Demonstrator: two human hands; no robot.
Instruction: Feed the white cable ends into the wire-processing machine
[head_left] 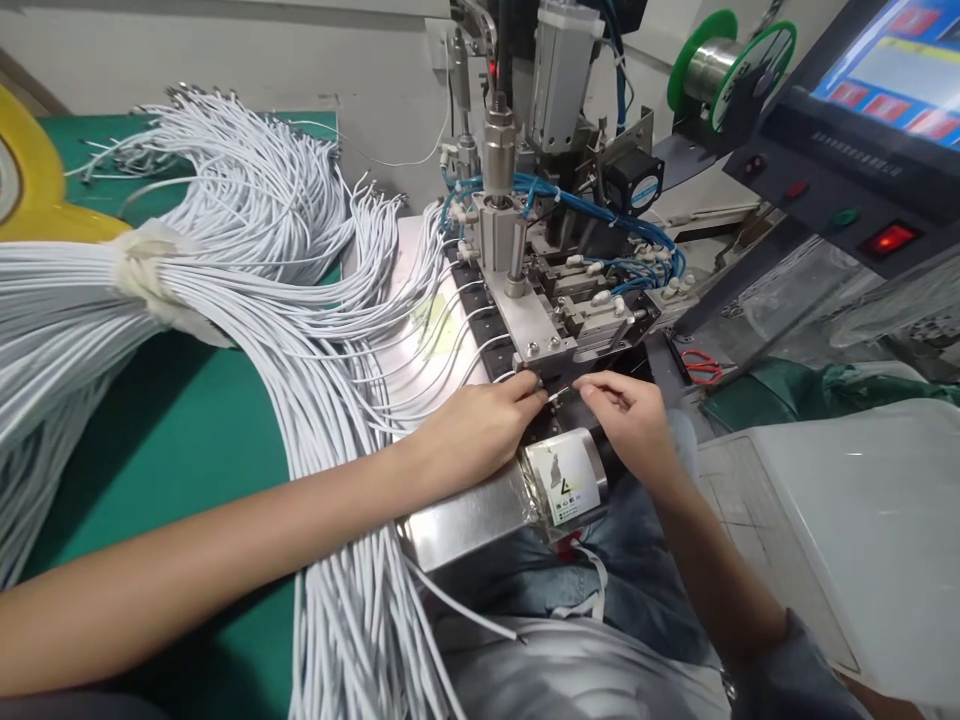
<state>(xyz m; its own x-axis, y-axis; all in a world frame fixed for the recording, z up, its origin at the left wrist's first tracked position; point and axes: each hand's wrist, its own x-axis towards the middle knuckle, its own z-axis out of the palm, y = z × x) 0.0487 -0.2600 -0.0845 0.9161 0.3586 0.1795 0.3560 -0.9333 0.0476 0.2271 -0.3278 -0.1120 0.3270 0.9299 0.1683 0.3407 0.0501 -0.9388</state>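
At the front of the machine's black fixture row (491, 350), my left hand (480, 420) pinches a white cable (559, 396) close to its end. Just to the right, my right hand (626, 410) has thumb and forefinger closed at the thin end of that cable; the exact tip is too small to make out. Several other white cables (420, 350) run from the large bundle into the slots of the fixture. Under my hands sits a metal cover with a white warning label (566, 485).
A thick bundle of white cables (247, 290), tied with a pale wrap (146, 275), lies over the green table (225, 430). Above the fixture stand pneumatic cylinders (499, 220) and blue hoses. At right are a solder wire spool (716, 70), a control panel (847, 150) and red-handled scissors (701, 368).
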